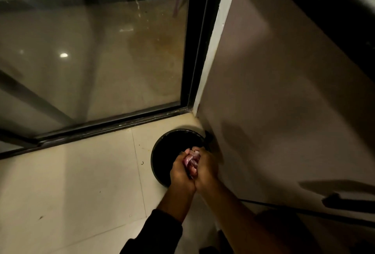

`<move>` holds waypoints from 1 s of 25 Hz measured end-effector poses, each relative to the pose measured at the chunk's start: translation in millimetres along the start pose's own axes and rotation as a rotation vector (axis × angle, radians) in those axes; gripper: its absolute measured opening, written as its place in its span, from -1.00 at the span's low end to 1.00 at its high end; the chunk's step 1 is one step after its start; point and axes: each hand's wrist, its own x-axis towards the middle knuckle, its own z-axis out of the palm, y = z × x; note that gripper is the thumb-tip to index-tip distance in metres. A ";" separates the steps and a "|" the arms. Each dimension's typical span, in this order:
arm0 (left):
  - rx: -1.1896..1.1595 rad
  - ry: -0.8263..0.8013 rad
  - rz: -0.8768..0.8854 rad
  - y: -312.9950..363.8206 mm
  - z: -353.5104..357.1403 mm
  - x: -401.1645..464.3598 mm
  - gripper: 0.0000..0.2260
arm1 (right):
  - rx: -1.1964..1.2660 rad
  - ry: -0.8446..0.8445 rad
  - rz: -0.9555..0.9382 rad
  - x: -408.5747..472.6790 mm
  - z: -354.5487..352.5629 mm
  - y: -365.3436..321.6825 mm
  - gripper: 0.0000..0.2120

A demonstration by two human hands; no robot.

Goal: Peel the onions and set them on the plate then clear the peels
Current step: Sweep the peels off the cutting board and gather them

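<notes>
My left hand (180,169) and my right hand (206,168) are cupped together around a bunch of pink-purple onion peels (191,161). Both hands hover over the open mouth of a round black bin (162,150) that stands on the floor in a corner. The inside of the bin is dark, so I cannot tell what lies in it. No onions and no plate are in view.
A pale tiled floor (81,182) spreads to the left of the bin. A glass sliding door with a black frame (113,125) runs behind it. A brown panel (284,101) stands directly to the right, touching the bin's corner.
</notes>
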 end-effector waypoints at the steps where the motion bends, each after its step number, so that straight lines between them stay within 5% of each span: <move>1: 0.004 0.025 -0.004 0.9 0.6 6.7 -0.72 | 0.003 0.003 0.023 10.8 3.4 4.8 -0.74; 9: -0.156 0.086 -0.011 25.0 1.1 49.7 -0.54 | 0.007 -0.025 0.116 16.9 16.5 -8.7 -0.49; 19: 0.045 0.293 0.171 16.3 2.2 37.0 -0.64 | -0.141 0.003 0.078 8.1 -4.6 -19.7 -0.65; 25: 0.184 0.197 0.195 16.5 18.0 7.5 -0.80 | -0.159 -0.093 0.036 -45.0 -8.8 -52.1 -0.58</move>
